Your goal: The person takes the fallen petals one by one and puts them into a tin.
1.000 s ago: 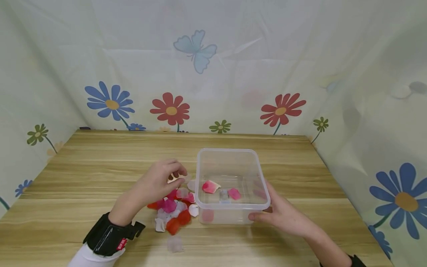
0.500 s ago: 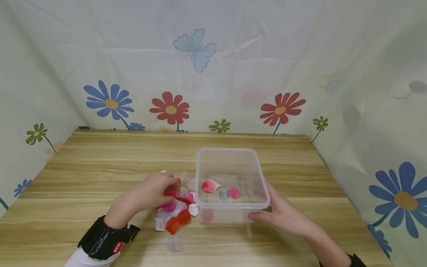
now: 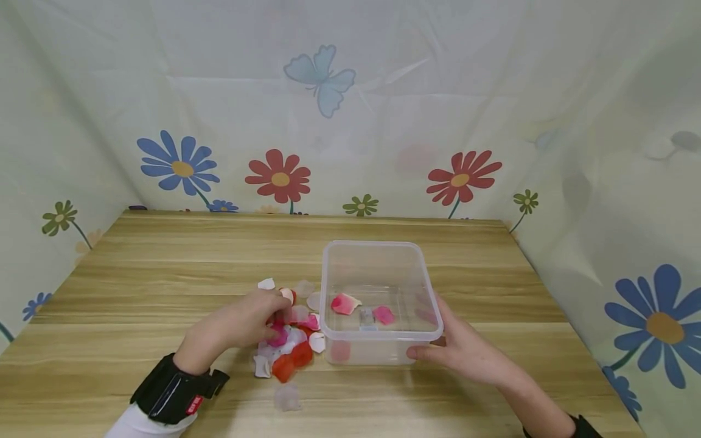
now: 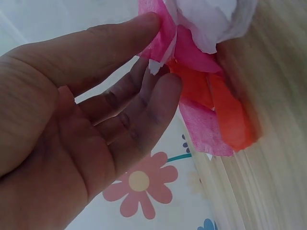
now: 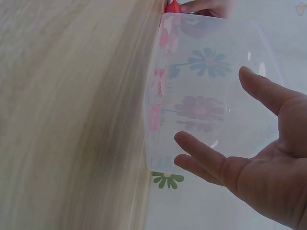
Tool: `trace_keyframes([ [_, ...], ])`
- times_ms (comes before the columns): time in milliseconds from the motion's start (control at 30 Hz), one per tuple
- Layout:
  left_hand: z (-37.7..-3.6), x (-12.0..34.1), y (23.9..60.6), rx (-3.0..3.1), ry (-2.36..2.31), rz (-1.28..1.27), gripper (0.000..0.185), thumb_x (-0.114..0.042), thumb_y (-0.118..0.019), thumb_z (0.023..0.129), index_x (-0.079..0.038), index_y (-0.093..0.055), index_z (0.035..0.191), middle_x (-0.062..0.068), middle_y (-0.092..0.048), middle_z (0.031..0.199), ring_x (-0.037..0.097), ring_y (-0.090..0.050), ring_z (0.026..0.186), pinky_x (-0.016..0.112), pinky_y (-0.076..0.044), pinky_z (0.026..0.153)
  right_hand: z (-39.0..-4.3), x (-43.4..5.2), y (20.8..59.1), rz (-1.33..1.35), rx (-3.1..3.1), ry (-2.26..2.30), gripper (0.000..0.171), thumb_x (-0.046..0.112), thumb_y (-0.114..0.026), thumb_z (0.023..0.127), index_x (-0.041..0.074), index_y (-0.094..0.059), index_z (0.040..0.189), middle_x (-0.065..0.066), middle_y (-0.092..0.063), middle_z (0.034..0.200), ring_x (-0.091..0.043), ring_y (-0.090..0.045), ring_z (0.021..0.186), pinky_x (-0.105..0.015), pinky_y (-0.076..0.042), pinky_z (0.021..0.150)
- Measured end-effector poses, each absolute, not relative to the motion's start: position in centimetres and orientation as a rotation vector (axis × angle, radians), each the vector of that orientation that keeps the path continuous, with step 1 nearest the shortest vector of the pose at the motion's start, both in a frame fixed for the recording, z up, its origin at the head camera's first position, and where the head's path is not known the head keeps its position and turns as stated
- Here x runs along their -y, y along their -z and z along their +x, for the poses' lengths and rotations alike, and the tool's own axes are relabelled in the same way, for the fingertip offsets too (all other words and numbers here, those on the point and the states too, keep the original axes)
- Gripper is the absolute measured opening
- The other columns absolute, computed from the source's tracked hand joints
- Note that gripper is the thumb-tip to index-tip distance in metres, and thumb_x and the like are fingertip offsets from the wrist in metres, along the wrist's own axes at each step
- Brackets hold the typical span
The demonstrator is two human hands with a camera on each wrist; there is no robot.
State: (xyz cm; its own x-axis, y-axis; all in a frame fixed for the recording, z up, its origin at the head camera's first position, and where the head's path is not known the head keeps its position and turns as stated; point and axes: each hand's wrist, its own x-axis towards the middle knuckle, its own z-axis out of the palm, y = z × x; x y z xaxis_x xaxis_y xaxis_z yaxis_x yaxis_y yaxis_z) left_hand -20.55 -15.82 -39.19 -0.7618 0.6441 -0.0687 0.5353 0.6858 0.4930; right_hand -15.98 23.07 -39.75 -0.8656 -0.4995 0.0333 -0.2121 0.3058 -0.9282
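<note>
A loose heap of thin fabric petals point(image 3: 287, 340), soft and matte, in magenta, orange-red, pale pink and white, lies on the pale wood-grain surface point(image 3: 164, 267) just left of a clear rectangular plastic box point(image 3: 381, 304) with rounded corners and a thickened rim. The box walls are glossy and see-through; a pink-and-white petal point(image 3: 345, 304) and a smaller magenta petal point(image 3: 384, 316) lie flat on its bottom. In the left wrist view the petals show a fine woven texture and frayed edges: a magenta petal point(image 4: 165, 36) overlaps an orange-red petal point(image 4: 225, 115), with a crumpled white petal point(image 4: 211, 19) above them.

The left hand point(image 3: 241, 322) reaches palm-down into the near-left part of the heap, its fingers bent onto the petals; the wrist view shows the thumb tip and the fingertips point(image 4: 163, 91) closing on the magenta petal, pinching its edge. A black wrist strap point(image 3: 172, 389) sits above a white sleeve.

The right hand point(image 3: 465, 350) lies at the box's near right corner, fingers straight and relaxed, fingertips touching the wall just below the rim; in the right wrist view the right hand's fingers point(image 5: 201, 155) spread against the clear side, grasping nothing.

A light cloth backdrop point(image 3: 350, 109) printed with daisies and a blue butterfly encloses the surface.
</note>
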Motion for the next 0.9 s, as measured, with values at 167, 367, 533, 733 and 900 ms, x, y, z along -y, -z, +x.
trace_keyframes([
  [167,-20.8,15.9,39.4,-2.646,-0.699,0.967,0.019,0.002,-0.083,0.083,-0.012,-0.071,0.090,-0.007,-0.056,0.077,0.014,-0.053,0.073,0.027,-0.051,0.067,-16.0,-23.1,39.8,-0.652,-2.305,1.586,0.107,0.009,-0.083,0.087,0.012,-0.009,0.164,-0.030,-0.028,0.158,-0.054,-0.033,0.139,-0.035,-0.058,0.085],
  [367,-20.9,16.0,39.4,-2.610,-0.753,1.032,0.022,0.006,-0.081,0.083,-0.013,-0.070,0.080,-0.010,-0.056,0.073,0.010,-0.051,0.070,0.026,-0.051,0.065,-16.0,-23.1,39.7,-0.646,-2.320,1.572,0.107,0.011,-0.084,0.087,0.011,-0.009,0.164,-0.030,-0.028,0.158,-0.053,-0.030,0.141,-0.035,-0.058,0.084],
  [533,-20.9,16.1,39.2,-2.612,-0.762,1.054,0.023,0.007,-0.080,0.083,-0.014,-0.070,0.080,-0.011,-0.057,0.074,0.009,-0.052,0.070,0.026,-0.052,0.066,-15.9,-23.1,39.7,-0.640,-2.333,1.562,0.108,0.012,-0.084,0.087,0.012,-0.008,0.164,-0.030,-0.028,0.158,-0.053,-0.030,0.142,-0.035,-0.058,0.085],
  [733,-20.7,16.1,38.6,-2.614,-0.768,1.008,0.019,0.003,-0.081,0.084,-0.014,-0.074,0.086,-0.011,-0.058,0.077,0.011,-0.054,0.072,0.027,-0.053,0.069,-16.0,-23.2,39.8,-0.649,-2.338,1.558,0.109,0.012,-0.084,0.087,0.012,-0.007,0.165,-0.031,-0.029,0.158,-0.053,-0.032,0.141,-0.034,-0.058,0.085],
  [900,-20.5,16.1,38.1,-2.651,-0.748,0.970,0.017,-0.001,-0.083,0.084,-0.012,-0.075,0.095,-0.009,-0.061,0.082,0.012,-0.055,0.077,0.027,-0.054,0.072,-16.0,-23.2,39.8,-0.645,-2.335,1.559,0.107,0.012,-0.084,0.087,0.012,-0.009,0.164,-0.030,-0.029,0.158,-0.053,-0.032,0.141,-0.034,-0.058,0.085],
])
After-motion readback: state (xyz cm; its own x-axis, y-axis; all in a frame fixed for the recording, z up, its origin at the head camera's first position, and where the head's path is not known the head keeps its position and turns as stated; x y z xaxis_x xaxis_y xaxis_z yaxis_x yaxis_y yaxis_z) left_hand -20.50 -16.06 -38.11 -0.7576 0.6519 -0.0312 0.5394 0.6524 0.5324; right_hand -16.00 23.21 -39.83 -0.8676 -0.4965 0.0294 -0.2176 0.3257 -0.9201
